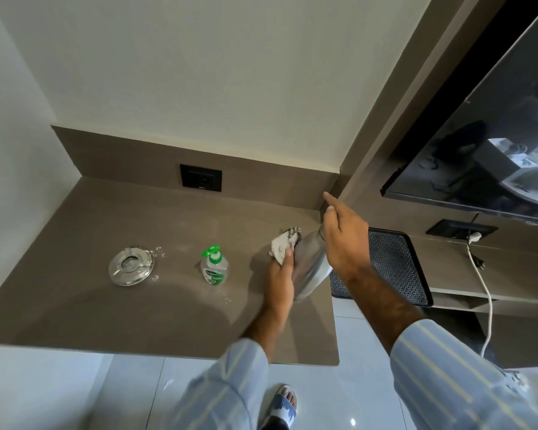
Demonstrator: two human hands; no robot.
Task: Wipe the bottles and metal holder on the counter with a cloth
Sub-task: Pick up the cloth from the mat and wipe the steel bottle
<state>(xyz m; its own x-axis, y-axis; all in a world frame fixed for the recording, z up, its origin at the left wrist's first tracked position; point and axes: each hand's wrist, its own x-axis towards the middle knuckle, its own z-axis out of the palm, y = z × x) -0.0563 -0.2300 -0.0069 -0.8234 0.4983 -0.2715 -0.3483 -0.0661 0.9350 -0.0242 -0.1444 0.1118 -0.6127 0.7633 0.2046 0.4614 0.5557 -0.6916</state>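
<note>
A clear glass bottle point(311, 268) is held tilted above the right end of the brown counter point(106, 305). My right hand point(345, 240) grips it at the neck, index finger sticking out. My left hand point(281, 274) presses a grey-white cloth point(284, 243) against the bottle's left side. A clear sanitizer bottle with a green pump point(214, 266) stands on the counter left of my hands. Further left sits a round metal holder point(131, 265).
A black patterned tray point(395, 265) lies on the lower shelf to the right, behind the bottle. A white cable point(486, 293) hangs from a wall socket there. A black socket plate point(201, 178) is on the backsplash. A dark screen point(479, 135) hangs upper right.
</note>
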